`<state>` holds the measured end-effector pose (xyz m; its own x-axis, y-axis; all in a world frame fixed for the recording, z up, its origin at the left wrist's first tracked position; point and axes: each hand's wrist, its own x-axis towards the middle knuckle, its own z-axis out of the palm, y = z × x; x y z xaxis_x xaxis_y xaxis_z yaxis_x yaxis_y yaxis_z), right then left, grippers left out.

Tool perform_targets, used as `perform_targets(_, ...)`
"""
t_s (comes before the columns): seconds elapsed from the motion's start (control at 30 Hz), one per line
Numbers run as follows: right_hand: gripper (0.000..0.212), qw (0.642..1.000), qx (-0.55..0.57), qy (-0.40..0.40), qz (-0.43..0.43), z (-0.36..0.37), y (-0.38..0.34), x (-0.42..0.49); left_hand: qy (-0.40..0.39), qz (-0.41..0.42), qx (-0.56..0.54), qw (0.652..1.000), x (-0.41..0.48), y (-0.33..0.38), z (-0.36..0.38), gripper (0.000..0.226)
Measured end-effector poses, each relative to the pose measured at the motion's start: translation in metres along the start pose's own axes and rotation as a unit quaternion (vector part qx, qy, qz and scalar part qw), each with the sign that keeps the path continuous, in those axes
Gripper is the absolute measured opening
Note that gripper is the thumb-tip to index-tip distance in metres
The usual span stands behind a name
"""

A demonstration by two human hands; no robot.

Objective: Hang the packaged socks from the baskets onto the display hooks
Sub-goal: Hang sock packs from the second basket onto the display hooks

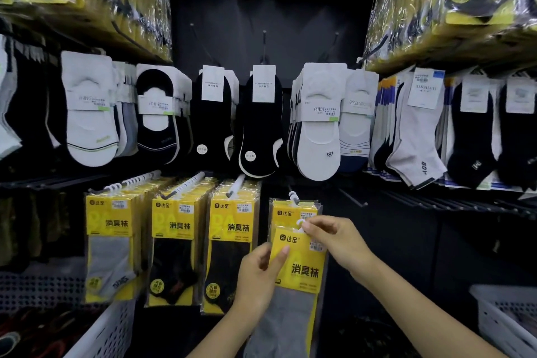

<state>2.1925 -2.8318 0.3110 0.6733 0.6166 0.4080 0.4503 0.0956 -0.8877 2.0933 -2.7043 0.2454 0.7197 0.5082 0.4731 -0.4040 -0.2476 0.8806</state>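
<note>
Two hands are on one yellow sock packet (pixel 302 267), held up in front of the lower row of the display. The left hand (pixel 258 276) grips its left edge, thumb across the front and fingers curled behind. The right hand (pixel 337 238) pinches the small white hanger loop (pixel 300 225) at the packet's top between thumb and fingertips. The packet sits just below and in front of the hung packet (pixel 293 212) on the fourth hook (pixel 295 199), covering its lower part; its own loop is not yet on the hook.

To the left, three hooks are crowded with the same yellow packets (pixel 110 221). A white basket stands low at the left (pixel 107 328) and another at the right (pixel 505 317); I can't make out what lies in them.

This looks to me like the hanging step itself, caught just short of the hook. The next move calls for raising the loop to the hook's tip, lining its opening up with the wire, and sliding it back against the packet there. The left hand needs to keep the packet flat so the loop does not twist away, and only then should both hands let go.
</note>
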Motion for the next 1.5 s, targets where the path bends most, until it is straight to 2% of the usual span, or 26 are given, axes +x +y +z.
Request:
perform_targets(0.2, 0.011, 0.996, -0.068, -0.036, -0.036, -0.012, -0.005, 0.006, -0.01, 0.027, 0.001, 1.0, 0.008, 0.003, -0.005, 0.028)
perform_targets(0.3, 0.01, 0.999, -0.034, 0.001, -0.04, -0.01, -0.003, 0.005, -0.008, 0.014, -0.022, 1.0, 0.01, 0.003, 0.002, 0.031)
perform_targets(0.43, 0.011, 0.997, 0.038, 0.073, -0.003, -0.002, -0.004, 0.011, 0.019, 0.003, -0.045, 0.999, 0.018, 0.006, 0.018, 0.029)
perform_targets(0.53, 0.012, 0.994, 0.02, 0.108, 0.003, 0.005, -0.007, 0.024, 0.049, -0.019, -0.063, 0.997, 0.027, 0.004, 0.027, 0.024)
perform_targets(0.73, 0.015, 0.993, -0.002, 0.113, 0.027, 0.011, -0.004, 0.047, 0.083, -0.03, -0.098, 0.991, 0.037, -0.005, 0.032, 0.025)
perform_targets(0.97, 0.013, 0.993, 0.075, 0.068, 0.058, 0.008, 0.016, 0.047, 0.069, -0.035, -0.102, 0.992, 0.041, -0.024, 0.028, 0.023)
perform_targets(1.13, 0.006, 0.987, 0.083, 0.127, 0.057, 0.014, 0.03, 0.058, 0.103, -0.059, -0.111, 0.987, 0.059, -0.031, 0.031, 0.022)
perform_targets(1.2, 0.021, 0.982, 0.107, 0.149, 0.053, 0.015, 0.043, 0.059, 0.122, -0.067, -0.104, 0.985, 0.07, -0.035, 0.035, 0.02)
perform_targets(1.3, 0.04, 0.974, 0.11, 0.179, 0.084, 0.017, 0.077, 0.059, 0.177, -0.073, -0.067, 0.979, 0.091, -0.046, 0.043, 0.024)
perform_targets(1.4, 0.026, 0.973, 0.064, 0.17, 0.143, 0.018, 0.12, 0.063, 0.216, -0.097, -0.038, 0.971, 0.117, -0.065, 0.052, 0.034)
perform_targets(1.5, 0.035, 0.959, 0.073, 0.18, 0.208, 0.02, 0.156, 0.082, 0.236, -0.122, -0.048, 0.963, 0.146, -0.087, 0.06, 0.03)
